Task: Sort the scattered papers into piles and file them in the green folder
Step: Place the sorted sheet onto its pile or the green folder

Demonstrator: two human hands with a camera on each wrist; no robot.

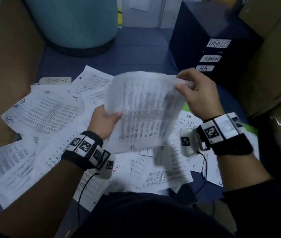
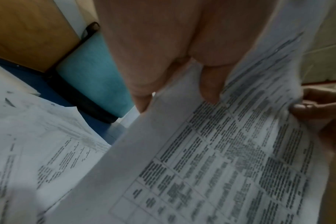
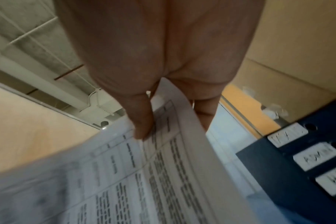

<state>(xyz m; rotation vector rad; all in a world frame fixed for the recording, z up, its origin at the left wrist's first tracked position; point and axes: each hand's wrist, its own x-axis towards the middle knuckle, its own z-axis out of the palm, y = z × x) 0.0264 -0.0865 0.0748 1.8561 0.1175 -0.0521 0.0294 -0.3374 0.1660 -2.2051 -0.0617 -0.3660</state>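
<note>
A white sheet printed with a table (image 1: pixel 145 114) is up in the air, blurred, above the scattered papers (image 1: pixel 47 114). My left hand (image 1: pixel 112 115) pinches its left edge, thumb on the printed face (image 2: pixel 211 91). My right hand (image 1: pixel 182 83) pinches its top right corner between thumb (image 3: pixel 142 130) and fingers. The sheet (image 3: pixel 163 181) bows between the two hands. In the right wrist view a second paper edge shows by the thumb; I cannot tell whether it is another sheet. Slivers of the green folder (image 1: pixel 186 107) peek out under the papers near my right wrist.
A black drawer unit (image 1: pixel 205 31) labelled TASK LIST, ADMIN and H.R. stands at the back right. A teal round bin (image 1: pixel 78 23) stands at the back left, a white power strip (image 1: pixel 55 80) in front of it. Brown cardboard (image 1: pixel 273 66) lines both sides.
</note>
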